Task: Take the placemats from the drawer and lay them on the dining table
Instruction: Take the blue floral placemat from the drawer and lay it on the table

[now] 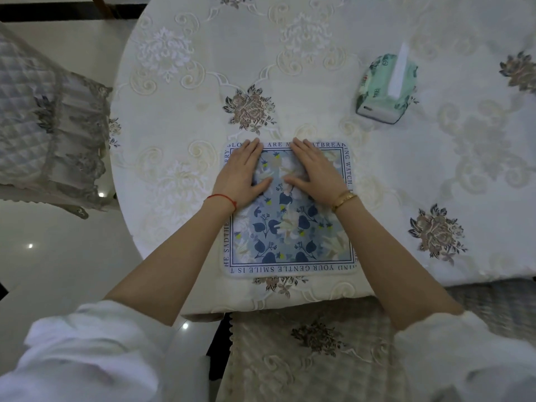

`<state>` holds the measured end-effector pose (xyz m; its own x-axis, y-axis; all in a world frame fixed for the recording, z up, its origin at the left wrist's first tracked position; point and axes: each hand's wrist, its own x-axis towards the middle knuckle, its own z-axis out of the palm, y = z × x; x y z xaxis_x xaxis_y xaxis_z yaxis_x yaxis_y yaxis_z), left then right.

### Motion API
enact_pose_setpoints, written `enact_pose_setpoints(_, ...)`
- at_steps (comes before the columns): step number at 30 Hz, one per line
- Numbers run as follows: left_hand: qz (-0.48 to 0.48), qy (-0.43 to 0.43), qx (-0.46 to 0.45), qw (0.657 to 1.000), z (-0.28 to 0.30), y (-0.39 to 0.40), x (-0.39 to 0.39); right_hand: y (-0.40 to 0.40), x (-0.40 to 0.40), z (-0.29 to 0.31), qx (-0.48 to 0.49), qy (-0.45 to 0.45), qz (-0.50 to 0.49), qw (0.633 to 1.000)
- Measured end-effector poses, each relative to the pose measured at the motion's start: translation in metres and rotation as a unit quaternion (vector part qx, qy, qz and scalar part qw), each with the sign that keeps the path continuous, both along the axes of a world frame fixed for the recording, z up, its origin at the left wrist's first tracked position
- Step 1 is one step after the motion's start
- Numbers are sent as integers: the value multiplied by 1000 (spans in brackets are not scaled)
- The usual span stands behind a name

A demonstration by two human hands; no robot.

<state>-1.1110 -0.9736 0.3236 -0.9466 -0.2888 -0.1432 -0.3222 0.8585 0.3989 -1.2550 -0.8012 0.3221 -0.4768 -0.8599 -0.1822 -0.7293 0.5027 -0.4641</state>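
Both palms, left hand and right hand, press spread flat (pinching nothing) on the placemat, whose bulk lies wristward, seemingly square.

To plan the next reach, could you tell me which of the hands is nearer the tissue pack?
Right. The right hand lies flat on the placemat, below-left of the tissue pack; the left hand lies farther left.
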Motion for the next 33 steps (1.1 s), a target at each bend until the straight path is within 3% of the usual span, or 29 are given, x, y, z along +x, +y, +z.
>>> enact_pose_setpoints(11, 85, -4, 9, 996, 3, -5, 26, 72, -27, 2, 4, 15, -108, 994)
enact_pose_setpoints(21, 25, 35, 37, 998, 3, 57, 76, 62, 73, -5, -35, 4, -3, 999)
enact_pose_setpoints(33, 91, 49, 59, 993, 3, 48, 118, 138, 54, 5, -28, -14, -126, 991)
